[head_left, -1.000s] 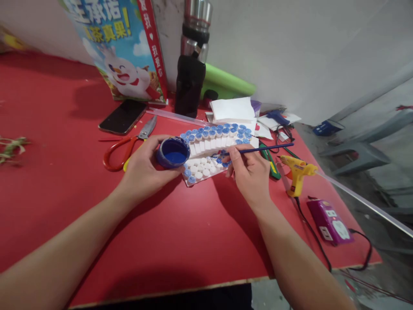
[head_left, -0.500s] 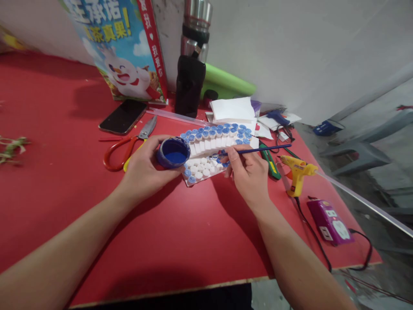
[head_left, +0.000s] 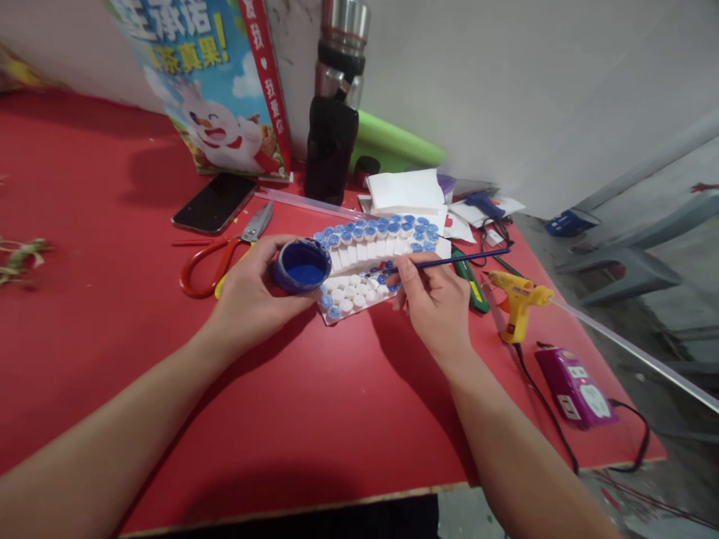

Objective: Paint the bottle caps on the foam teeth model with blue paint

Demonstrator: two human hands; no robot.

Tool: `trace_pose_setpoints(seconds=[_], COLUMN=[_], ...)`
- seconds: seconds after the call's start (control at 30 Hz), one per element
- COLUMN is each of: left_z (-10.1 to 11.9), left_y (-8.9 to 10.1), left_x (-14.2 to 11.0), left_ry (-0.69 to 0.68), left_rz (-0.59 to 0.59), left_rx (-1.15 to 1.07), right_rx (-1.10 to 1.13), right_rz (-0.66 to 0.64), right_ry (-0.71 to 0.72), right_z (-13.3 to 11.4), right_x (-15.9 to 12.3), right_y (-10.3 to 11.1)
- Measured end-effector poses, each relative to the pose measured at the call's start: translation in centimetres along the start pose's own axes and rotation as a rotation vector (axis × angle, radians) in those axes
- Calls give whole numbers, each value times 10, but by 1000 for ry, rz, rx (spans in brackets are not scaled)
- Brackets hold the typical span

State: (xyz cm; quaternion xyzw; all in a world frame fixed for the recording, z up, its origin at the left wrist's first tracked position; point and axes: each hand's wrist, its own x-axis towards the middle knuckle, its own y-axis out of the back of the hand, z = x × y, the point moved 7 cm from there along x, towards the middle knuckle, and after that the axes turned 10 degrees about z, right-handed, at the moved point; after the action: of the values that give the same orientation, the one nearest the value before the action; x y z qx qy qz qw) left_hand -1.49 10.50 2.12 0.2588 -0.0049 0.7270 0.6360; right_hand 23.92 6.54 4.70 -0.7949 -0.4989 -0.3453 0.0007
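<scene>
My left hand (head_left: 252, 288) is wrapped round a small paint jar (head_left: 303, 268) with dark blue paint inside, tilted so its mouth faces me. Between the fingers of my right hand (head_left: 432, 303) is a paintbrush (head_left: 463, 259) with a dark blue handle, its tip down at the white cylinders. Those stand in rows on a white craft piece (head_left: 349, 288) lying on the table. Many cylinder tops at its back edge and some at the front are blue, while several front ones are white. My right fingers hide part of the front rows.
On the red table (head_left: 314, 419) lie scissors (head_left: 225, 258) and a phone (head_left: 215, 203) to the left. A green utility knife (head_left: 470, 281), yellow glue gun (head_left: 520, 299) and purple power box (head_left: 576, 385) with cords are at right. Behind stand a black bottle (head_left: 331, 146) and a printed bag (head_left: 219, 97).
The brush and my right hand have shifted very slightly to the right. My left hand and the paint jar stay in the same place.
</scene>
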Motion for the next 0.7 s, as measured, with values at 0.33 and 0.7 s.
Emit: trace_pose_setpoints(seconds=[0.33, 0.7], left_z=[0, 0], left_y=[1, 1], left_x=[1, 1], left_ry=[10, 4], left_rz=[-5, -2], left_rx=[31, 23], right_rx=[6, -6], right_rz=[16, 30], right_ry=[-18, -31], right_z=[1, 2], right_x=[2, 3], right_y=[2, 3])
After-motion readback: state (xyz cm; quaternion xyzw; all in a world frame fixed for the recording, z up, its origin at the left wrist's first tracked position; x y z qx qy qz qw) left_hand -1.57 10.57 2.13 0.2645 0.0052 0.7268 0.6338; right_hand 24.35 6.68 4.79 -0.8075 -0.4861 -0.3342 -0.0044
